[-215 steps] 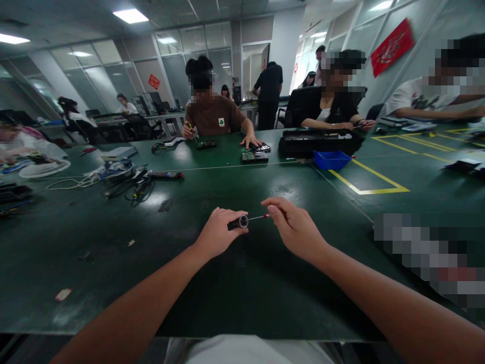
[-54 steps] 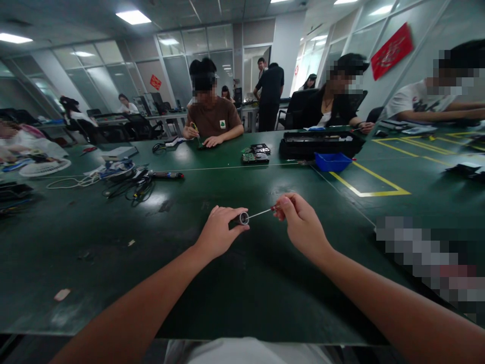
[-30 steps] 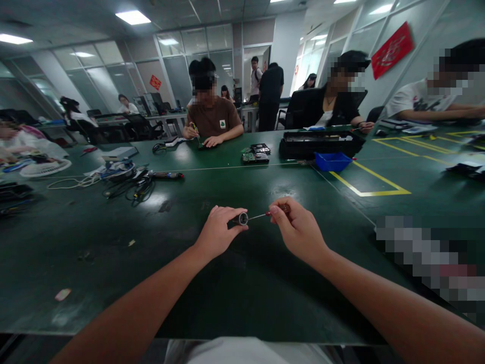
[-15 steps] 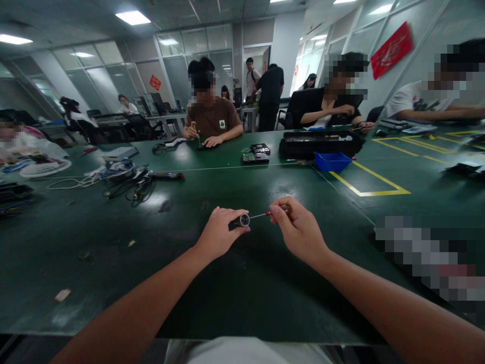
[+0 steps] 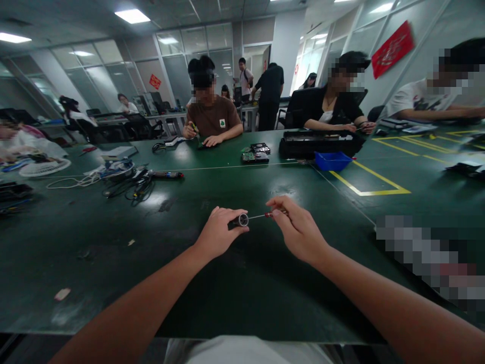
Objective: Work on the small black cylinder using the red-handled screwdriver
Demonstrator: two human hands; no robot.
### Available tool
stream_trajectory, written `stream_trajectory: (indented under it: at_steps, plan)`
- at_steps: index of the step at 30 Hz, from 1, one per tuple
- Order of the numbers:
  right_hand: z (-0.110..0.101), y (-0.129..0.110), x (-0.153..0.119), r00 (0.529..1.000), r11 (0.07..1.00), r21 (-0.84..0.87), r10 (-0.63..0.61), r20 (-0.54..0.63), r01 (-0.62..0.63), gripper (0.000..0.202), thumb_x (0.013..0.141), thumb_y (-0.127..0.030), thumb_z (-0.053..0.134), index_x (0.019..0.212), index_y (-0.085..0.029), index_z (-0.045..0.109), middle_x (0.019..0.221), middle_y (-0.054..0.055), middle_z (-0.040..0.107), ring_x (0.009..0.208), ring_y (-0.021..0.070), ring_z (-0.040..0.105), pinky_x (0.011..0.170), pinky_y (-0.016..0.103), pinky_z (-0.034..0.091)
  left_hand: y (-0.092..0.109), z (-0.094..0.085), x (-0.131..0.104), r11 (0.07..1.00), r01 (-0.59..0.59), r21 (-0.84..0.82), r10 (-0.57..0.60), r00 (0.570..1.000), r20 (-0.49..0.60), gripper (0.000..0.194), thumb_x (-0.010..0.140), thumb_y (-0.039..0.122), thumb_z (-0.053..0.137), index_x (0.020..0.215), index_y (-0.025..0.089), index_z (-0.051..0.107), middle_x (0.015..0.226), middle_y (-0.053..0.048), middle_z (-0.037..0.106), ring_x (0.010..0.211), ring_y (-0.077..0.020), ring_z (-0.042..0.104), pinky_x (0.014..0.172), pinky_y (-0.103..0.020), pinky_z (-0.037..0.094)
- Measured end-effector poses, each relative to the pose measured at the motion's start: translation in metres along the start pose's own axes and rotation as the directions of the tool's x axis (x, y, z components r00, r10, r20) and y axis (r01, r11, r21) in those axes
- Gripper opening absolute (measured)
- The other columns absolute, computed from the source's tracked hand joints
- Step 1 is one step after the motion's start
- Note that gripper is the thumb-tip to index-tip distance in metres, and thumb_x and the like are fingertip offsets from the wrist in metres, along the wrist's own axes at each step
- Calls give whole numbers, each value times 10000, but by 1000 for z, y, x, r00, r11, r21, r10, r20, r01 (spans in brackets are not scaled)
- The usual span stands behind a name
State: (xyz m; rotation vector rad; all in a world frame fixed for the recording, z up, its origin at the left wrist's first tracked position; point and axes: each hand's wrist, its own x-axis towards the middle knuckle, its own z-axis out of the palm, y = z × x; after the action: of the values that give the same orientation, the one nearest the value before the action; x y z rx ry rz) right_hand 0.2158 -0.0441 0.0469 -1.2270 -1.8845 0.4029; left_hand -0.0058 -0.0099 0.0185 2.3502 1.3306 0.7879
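My left hand (image 5: 219, 230) is closed round a dark cylinder (image 5: 243, 220) whose round, light-rimmed end faces me and to the right. What kind of part it is I cannot make out. A screwdriver (image 5: 258, 216) with a thin metal shaft and a red-brown handle reaches leftward, its tip at the cylinder's open end. My right hand (image 5: 299, 227) holds its handle between thumb and fingers, the index finger raised above it. Most of the handle is hidden behind the fingers. Both hands are above the green tabletop (image 5: 242, 298).
Bundled cables (image 5: 138, 187) lie at the left, near a white round basket (image 5: 45, 168). Circuit boards (image 5: 255, 156) sit farther back, beside a long black housing (image 5: 320, 144) and a blue tray (image 5: 332, 161). Co-workers sit across the table, one in a brown shirt (image 5: 214, 116).
The fingers of my right hand have loosened and shifted on the screwdriver handle, the index finger lifting. My left hand and the cylinder have hardly moved.
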Motion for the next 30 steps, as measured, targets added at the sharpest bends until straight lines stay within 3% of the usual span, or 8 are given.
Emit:
stream_trajectory:
  at_steps: [5, 9, 11, 15, 21, 23, 27, 30]
  plan:
    - [-1, -1, 0, 999, 996, -82, 25, 46, -21, 286, 1030, -369, 366, 1041, -216, 607, 706, 5, 635, 538, 148, 543, 541, 289, 379, 0, 0, 1, 1000, -15, -9, 15, 1000, 8, 385, 851, 327, 734, 1224, 278, 652, 1146, -20, 701, 1079, -238, 599, 1068, -481, 372]
    - [-1, -2, -1, 998, 997, -58, -38, 54, 42, 276, 998, -269, 405, 1236, -194, 523, 792, 27, 660, 635, 171, 589, 606, 301, 425, 0, -1, 0, 1000, -9, -5, 9, 1000, 15, 372, 861, 331, 721, 1223, 277, 654, 1133, -27, 702, 1061, -240, 596, 1048, -467, 392]
    - [-1, -3, 0, 998, 998, -45, -32, 52, 34, 269, 996, -268, 404, 1220, -187, 528, 811, 34, 670, 688, 183, 617, 635, 305, 437, 0, -1, 0, 1000, -11, -5, 11, 1000, 12, 374, 863, 331, 718, 1227, 278, 653, 1129, -24, 702, 1055, -235, 597, 1037, -456, 401]
    - [-1, -3, 2, 998, 997, -73, 38, 45, -35, 267, 1018, -352, 385, 1105, -198, 585, 788, 28, 687, 576, 163, 579, 570, 298, 402, -1, 1, 0, 999, -35, -6, 35, 999, 14, 375, 847, 317, 740, 1212, 282, 658, 1140, -9, 704, 1075, -226, 599, 1060, -457, 377]
    - [0, -2, 2, 998, 999, -25, -24, 61, 26, 313, 994, -274, 432, 1286, -175, 486, 872, 49, 673, 708, 181, 616, 647, 306, 452, 0, 0, 0, 1000, -11, -16, 11, 1000, 1, 384, 844, 307, 744, 1218, 276, 660, 1139, -13, 705, 1072, -229, 594, 1042, -447, 392]
    - [-1, -2, 2, 998, 999, -30, -13, 65, 15, 292, 999, -290, 428, 1255, -182, 515, 879, 49, 678, 728, 185, 625, 648, 307, 451, 1, -1, 0, 1000, 5, -15, -5, 1000, 1, 387, 846, 309, 741, 1223, 277, 661, 1130, -19, 707, 1063, -234, 594, 1040, -449, 396]
    - [-4, 1, 7, 993, 995, -90, 58, 107, -49, 327, 1026, -385, 373, 951, -214, 641, 777, 26, 687, 641, 180, 615, 592, 309, 410, 1, -1, 0, 1000, 2, -11, -2, 1000, 9, 375, 849, 324, 734, 1215, 282, 667, 1122, -21, 708, 1049, -239, 596, 1031, -454, 401]
    - [-3, 2, 7, 993, 998, -63, 36, 112, -29, 276, 1024, -344, 377, 1052, -215, 620, 848, 33, 707, 660, 177, 623, 609, 309, 425, -2, 1, 0, 1000, -17, -14, 17, 1000, 9, 377, 853, 330, 731, 1221, 286, 663, 1130, -22, 704, 1057, -237, 590, 1008, -442, 412]
